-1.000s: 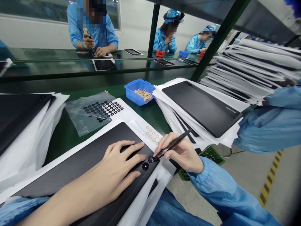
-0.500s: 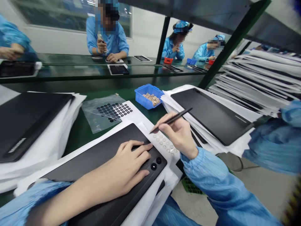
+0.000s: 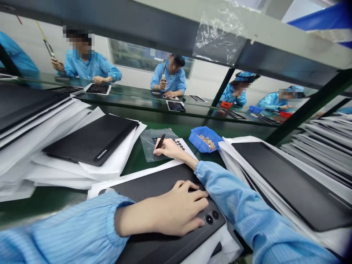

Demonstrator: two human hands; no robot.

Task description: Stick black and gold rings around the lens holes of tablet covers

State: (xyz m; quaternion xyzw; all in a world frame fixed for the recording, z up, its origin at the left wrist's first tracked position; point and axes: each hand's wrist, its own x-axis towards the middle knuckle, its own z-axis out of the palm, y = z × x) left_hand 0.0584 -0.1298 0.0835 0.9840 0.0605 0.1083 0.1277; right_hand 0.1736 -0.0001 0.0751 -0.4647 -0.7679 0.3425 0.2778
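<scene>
My left hand (image 3: 176, 211) lies flat, fingers spread, on the back of a black tablet (image 3: 154, 187) in front of me, just left of its two round camera lenses (image 3: 212, 217). My right hand (image 3: 169, 148) reaches forward across the tablet and grips black tweezers (image 3: 160, 142), tip down over a white sheet of small black rings (image 3: 180, 143) that lies partly under a clear plastic bag (image 3: 150, 146).
A blue tray (image 3: 204, 141) of small metal rings stands right of the sheet. Stacks of black tablets between white sheets lie at the left (image 3: 93, 141) and right (image 3: 288, 183). A dark shelf beam (image 3: 165, 25) runs overhead. Several people in blue coats work across the green bench.
My right hand has moved with the tweezers from the tablet's lenses, past the white sticker strip, forward to the sheet of black rings. The view has swung left and up. My left hand stays on the tablet.
</scene>
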